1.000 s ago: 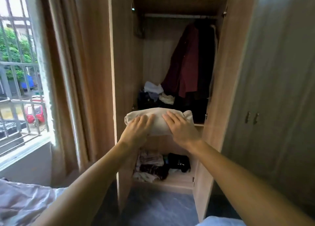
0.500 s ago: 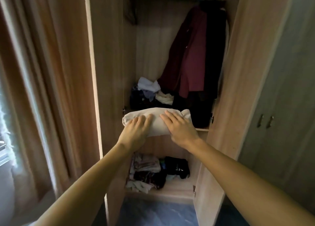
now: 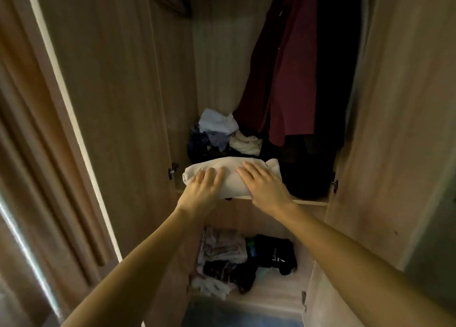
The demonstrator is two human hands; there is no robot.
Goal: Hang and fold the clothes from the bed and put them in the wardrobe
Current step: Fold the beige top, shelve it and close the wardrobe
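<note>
Two hands are pressing flat on a folded white garment (image 3: 233,178), the left hand (image 3: 202,187) on its left half and the right hand (image 3: 261,186) on its right half. The fingers are lying straight across the top, with the thumbs out of sight. The garment is sitting at the near edge of the wardrobe (image 3: 123,104) middle shelf (image 3: 311,201), in front of a loose clothes pile (image 3: 222,131). A maroon shirt (image 3: 293,79) is hanging at the far right.

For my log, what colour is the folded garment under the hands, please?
Off-white; the folded garment shows best in head view.
</note>
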